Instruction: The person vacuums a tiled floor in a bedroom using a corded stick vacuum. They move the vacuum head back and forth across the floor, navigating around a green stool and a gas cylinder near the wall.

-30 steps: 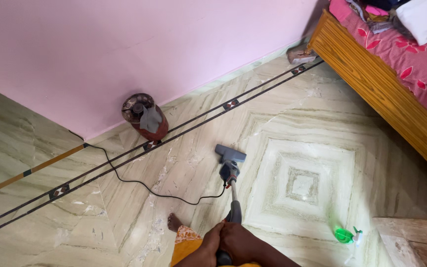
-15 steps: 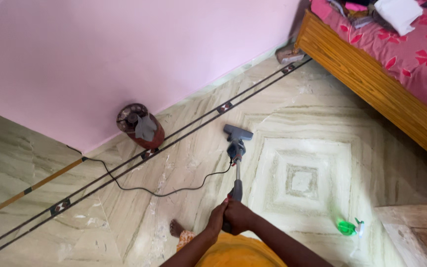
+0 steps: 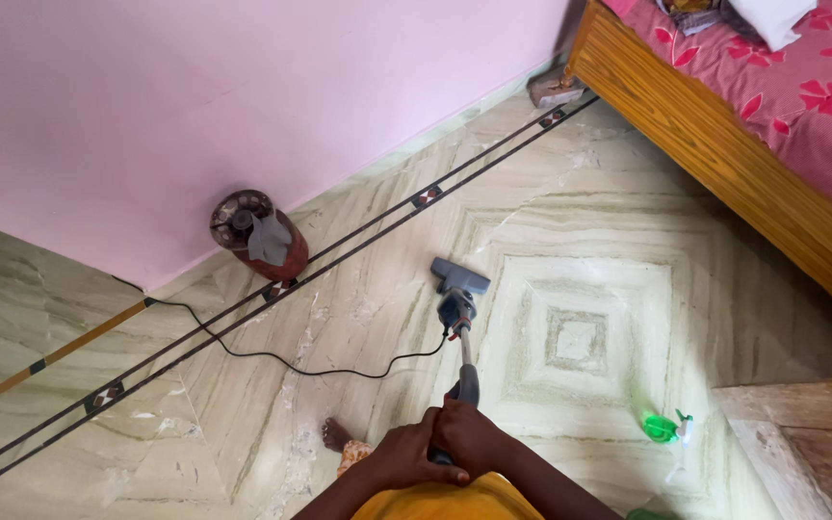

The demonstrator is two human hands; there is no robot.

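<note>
Head view: both hands, left (image 3: 406,460) & right (image 3: 469,438), grip vacuum (image 3: 457,306) handle tight; nozzle has moved nearer/right onto the floor's square pattern (image 3: 578,339), cord (image 3: 320,366) trailing left.

Green spray bottle (image 3: 663,427): only package seen, lying on marble floor just left of wooden furniture corner (image 3: 801,433); bright green body, pale nozzle end toward that corner. No label detail legible. No signs, no screens visible.

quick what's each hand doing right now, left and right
Left hand: closed around the vacuum cleaner handle.
Right hand: closed on the same handle, next to the left.
</note>
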